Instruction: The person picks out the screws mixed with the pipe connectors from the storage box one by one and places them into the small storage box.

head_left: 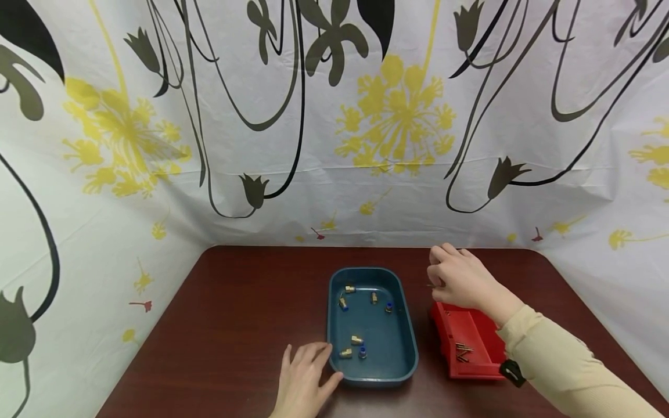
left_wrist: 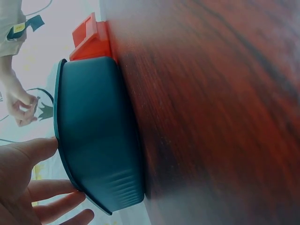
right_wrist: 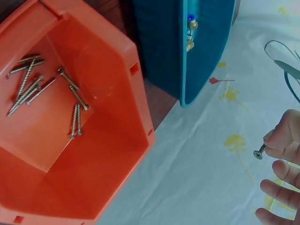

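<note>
My right hand (head_left: 462, 278) pinches a screw (right_wrist: 259, 152) between thumb and forefinger, its cross-slotted head showing in the right wrist view. The hand is raised over the far end of a red bin (head_left: 486, 370), and several more screws (right_wrist: 30, 86) lie inside that bin. On the left side, my left hand (head_left: 304, 377) touches the near-left rim of a blue-green tray (head_left: 373, 380) with extended fingers and thumb. Small brass fittings (head_left: 356, 339), some with blue collars, lie scattered in the tray in two loose groups.
Both containers stand on a dark reddish-brown table (head_left: 251, 313), the tray left of the bin with a narrow gap between. A white cloth (head_left: 324, 145) with printed flowers hangs behind and beside the table. A black band (head_left: 512, 372) is at the right wrist.
</note>
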Demonstrator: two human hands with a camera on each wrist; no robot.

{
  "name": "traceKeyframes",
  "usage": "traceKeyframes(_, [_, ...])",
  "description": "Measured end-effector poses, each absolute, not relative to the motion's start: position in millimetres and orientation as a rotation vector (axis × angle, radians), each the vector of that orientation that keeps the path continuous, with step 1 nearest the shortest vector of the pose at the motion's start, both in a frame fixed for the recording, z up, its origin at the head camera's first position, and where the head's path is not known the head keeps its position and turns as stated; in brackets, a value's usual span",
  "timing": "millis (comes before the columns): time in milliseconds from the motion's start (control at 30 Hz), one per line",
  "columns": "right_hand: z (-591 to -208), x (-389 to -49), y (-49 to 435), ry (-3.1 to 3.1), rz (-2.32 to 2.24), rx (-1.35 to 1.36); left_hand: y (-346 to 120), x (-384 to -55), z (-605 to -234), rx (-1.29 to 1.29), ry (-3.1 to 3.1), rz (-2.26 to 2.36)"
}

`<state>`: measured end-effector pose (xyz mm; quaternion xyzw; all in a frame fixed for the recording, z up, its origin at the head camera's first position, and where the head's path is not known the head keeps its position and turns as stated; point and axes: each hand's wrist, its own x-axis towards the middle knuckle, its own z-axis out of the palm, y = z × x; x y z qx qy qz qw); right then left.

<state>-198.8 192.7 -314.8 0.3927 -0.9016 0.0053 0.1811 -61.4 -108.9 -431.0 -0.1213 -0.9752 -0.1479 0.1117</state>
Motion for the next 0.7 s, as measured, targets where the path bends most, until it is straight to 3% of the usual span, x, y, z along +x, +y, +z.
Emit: traceKeyframes(700, [-333.6, -193.9, 223.3, -2.601, 0.009, 1.039, -109.0, -60.8, -429.7, -0.335, -2.867, -0.432])
